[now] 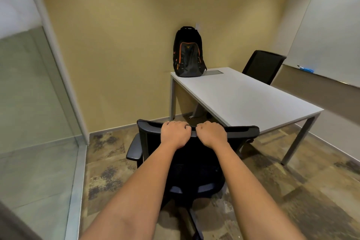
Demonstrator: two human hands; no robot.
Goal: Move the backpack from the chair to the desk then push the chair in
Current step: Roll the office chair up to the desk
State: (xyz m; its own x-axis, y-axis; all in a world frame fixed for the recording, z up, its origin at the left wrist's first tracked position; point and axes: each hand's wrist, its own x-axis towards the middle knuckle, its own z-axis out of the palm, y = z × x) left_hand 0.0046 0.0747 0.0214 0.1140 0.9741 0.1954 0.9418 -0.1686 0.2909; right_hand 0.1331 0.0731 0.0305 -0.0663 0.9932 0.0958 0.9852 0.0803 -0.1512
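A black backpack [188, 52] with orange trim stands upright on the far left corner of the white desk [243, 99], against the yellow wall. A black office chair [196, 163] stands in front of me, at the desk's near left edge, its back toward me. My left hand [174, 133] and my right hand [211, 132] are side by side, both curled over the top edge of the chair's backrest. The seat is mostly hidden behind the backrest and my forearms.
A second black chair [263, 65] sits at the desk's far side. A whiteboard [331, 41] with a blue marker [306, 69] on its ledge hangs on the right wall. A glass partition [35, 113] closes the left side. Patterned carpet [292, 191] covers the floor.
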